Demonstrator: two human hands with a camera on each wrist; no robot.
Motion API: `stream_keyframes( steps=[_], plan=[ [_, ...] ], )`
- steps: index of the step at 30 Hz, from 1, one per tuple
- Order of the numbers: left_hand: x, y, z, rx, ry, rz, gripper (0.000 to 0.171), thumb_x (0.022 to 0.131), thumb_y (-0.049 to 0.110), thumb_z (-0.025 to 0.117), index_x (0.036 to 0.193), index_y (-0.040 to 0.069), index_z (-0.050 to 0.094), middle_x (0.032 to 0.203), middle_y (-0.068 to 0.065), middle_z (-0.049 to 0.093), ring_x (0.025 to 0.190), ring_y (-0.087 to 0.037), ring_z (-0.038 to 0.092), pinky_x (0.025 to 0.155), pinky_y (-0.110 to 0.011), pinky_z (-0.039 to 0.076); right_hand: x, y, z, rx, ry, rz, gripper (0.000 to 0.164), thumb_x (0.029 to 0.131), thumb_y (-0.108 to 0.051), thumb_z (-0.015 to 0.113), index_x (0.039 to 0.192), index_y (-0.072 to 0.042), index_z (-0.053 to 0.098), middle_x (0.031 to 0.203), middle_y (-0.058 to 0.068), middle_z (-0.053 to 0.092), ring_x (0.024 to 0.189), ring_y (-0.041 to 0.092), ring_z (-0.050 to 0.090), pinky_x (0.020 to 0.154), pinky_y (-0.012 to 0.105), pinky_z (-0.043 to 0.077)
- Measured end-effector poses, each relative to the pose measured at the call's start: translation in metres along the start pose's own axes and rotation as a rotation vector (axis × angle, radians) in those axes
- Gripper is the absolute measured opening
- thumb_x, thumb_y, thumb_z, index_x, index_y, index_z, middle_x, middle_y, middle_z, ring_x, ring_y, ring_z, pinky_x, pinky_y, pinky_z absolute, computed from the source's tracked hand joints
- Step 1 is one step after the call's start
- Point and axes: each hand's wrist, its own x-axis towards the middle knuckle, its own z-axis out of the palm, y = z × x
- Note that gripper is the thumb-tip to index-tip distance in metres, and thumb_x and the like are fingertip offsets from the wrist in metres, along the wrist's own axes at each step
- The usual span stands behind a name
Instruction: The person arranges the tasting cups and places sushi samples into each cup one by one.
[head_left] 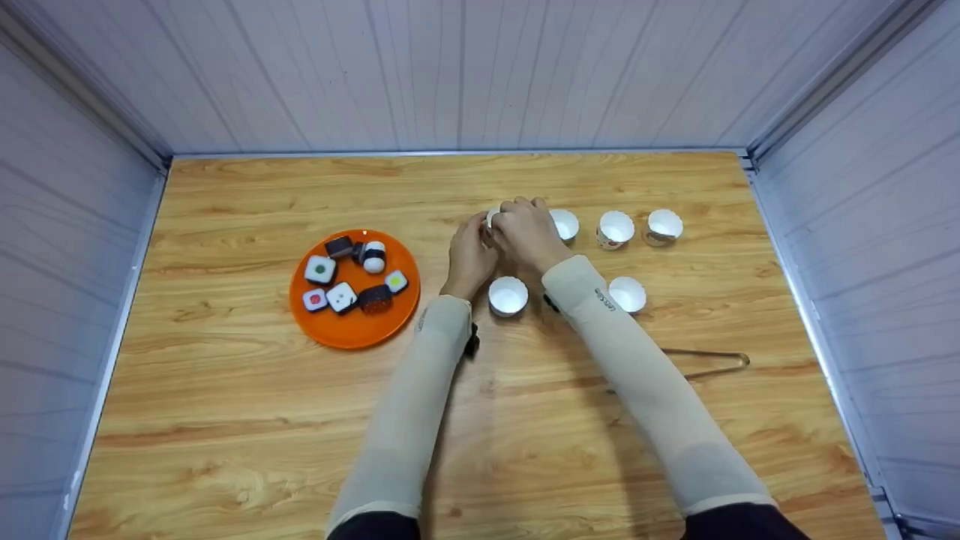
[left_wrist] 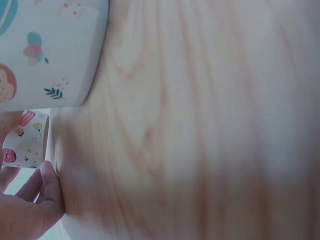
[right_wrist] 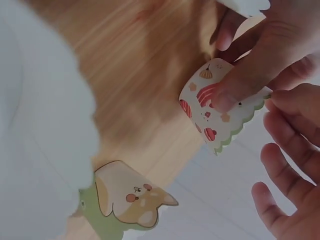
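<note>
Both hands meet at a small paper cupcake cup (head_left: 493, 217) at the back middle of the table, mostly hidden by the fingers in the head view. My left hand (head_left: 472, 259) holds it from the left. My right hand (head_left: 527, 238) reaches over it and pinches its edge. In the right wrist view this cupcake cup (right_wrist: 207, 107) is tilted, printed with red cakes, and has a green scalloped rim; a thumb presses its side. Another white cup (head_left: 508, 298) stands just in front of the hands. A cup with a dog print (right_wrist: 132, 197) shows nearby.
More cupcake cups stand to the right: one (head_left: 564, 225) beside the right hand, others (head_left: 616, 229) (head_left: 663, 226) along the back, one (head_left: 628, 294) by the right sleeve. Metal tongs (head_left: 739, 360) lie partly under the right forearm. Left, an orange plate (head_left: 356, 334) bears several sushi-like pieces (head_left: 320, 268).
</note>
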Motion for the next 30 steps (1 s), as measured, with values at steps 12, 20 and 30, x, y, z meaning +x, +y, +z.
stream_keyframes(
  steps=[12,20,30],
  plan=[
    [-0.001,0.0,-0.003,0.009,-0.022,0.014,0.038,0.094,0.005,0.06,0.131,0.003,0.063,0.116,-0.013,0.069,0.107,-0.028,0.063,0.093,-0.04,0.049,-0.005,0.001,0.002,-0.07,0.074,-0.1,0.023,0.101,-0.025,0.062,0.089,-0.013,0.078,0.094,0.004,0.068,0.089,0.028,0.057,0.082,0.045,0.042],
    [0.0,0.0,-0.003,-0.005,-0.042,-0.01,0.045,0.092,0.02,0.073,0.133,0.006,0.061,0.113,-0.008,0.069,0.101,-0.021,0.063,0.089,-0.034,0.049,-0.01,0.009,-0.01,-0.071,0.186,-0.16,0.019,0.097,-0.013,0.066,0.08,-0.009,0.075,0.087,0.007,0.067,0.084,0.03,0.057,0.081,0.048,0.043],
    [0.0,0.001,-0.002,-0.038,-0.056,-0.029,0.057,0.086,0.024,0.081,0.134,0.003,0.058,0.122,-0.01,0.066,0.108,-0.02,0.06,0.091,-0.033,0.047,-0.043,0.032,-0.046,-0.031,0.346,-0.19,0.007,0.093,-0.01,0.072,0.088,-0.007,0.075,0.092,0.008,0.068,0.084,0.031,0.057,0.082,0.049,0.043]
  ],
)
